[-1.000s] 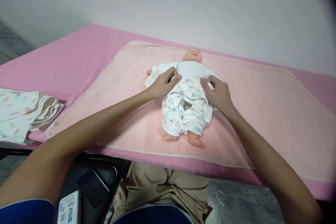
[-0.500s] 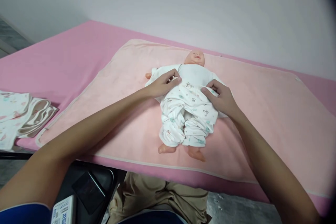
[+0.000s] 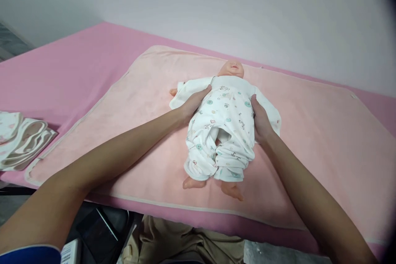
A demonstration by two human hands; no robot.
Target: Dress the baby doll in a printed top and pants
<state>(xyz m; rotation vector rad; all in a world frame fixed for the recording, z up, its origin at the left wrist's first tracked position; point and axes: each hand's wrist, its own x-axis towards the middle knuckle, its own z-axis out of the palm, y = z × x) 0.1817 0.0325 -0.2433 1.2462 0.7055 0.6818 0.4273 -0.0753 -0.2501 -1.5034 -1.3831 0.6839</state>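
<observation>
A baby doll [image 3: 232, 69] lies on its back, head away from me, wearing a white top [image 3: 268, 109] and printed white trousers [image 3: 227, 119] whose waist reaches up to its chest. The trousers have an opening at the crotch, and both bare feet stick out of the cuffs. My left hand [image 3: 196, 102] is closed round the doll's side at left, thumb along the waistband. At the other side my right hand [image 3: 261, 120] clasps the torso, thumb pointing up. The other fingers of both hands are mostly hidden behind the doll.
Under the doll is a pale pink blanket [image 3: 148, 161] on a pink-covered table [image 3: 83, 57] against a wall. Folded printed cloths [image 3: 26, 142] lie at the left edge. Below the table's front are a black tray-like surface [image 3: 119, 218] with a dark flat object and a white box [image 3: 70, 251].
The trouser waist has moved higher up the doll's torso and looks smoother. Both hands have shifted from pinching the waistband to clasping the doll's sides. My view has shifted slightly.
</observation>
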